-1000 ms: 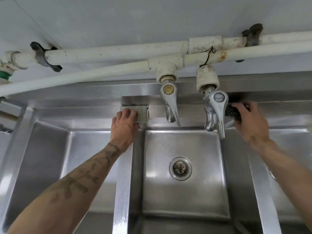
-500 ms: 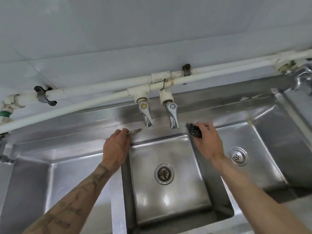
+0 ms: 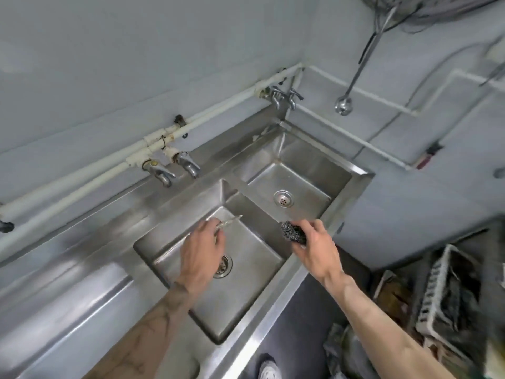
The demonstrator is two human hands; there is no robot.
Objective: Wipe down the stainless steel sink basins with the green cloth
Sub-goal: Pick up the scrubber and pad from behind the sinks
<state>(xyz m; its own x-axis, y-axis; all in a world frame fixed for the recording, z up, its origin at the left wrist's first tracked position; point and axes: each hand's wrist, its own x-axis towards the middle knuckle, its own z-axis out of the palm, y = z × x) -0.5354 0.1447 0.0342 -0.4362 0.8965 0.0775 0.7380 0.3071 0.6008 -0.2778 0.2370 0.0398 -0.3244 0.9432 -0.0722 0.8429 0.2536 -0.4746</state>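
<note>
My left hand (image 3: 200, 250) hovers over the middle sink basin (image 3: 246, 285), pinching a thin, flat silvery mesh piece (image 3: 229, 221) that sticks out past the fingers. My right hand (image 3: 314, 247) grips a dark steel-wool scourer (image 3: 293, 231) above the divider between the middle basin and the right basin (image 3: 308, 173). Both basins are bare stainless steel with round drains. No green cloth is in sight.
Two taps (image 3: 175, 168) hang from white pipes over the middle basin's back ledge; another tap pair (image 3: 284, 95) sits in the corner. A steel drainboard (image 3: 68, 296) lies at left. A white crate (image 3: 448, 296) and clutter stand on the floor at right. A ladle (image 3: 343, 106) hangs on the wall.
Both hands pulled back from the sink's rear ledge to above the middle basin, carrying the mesh piece and the scourer. The view swung back and to the right, revealing the corner and floor clutter.
</note>
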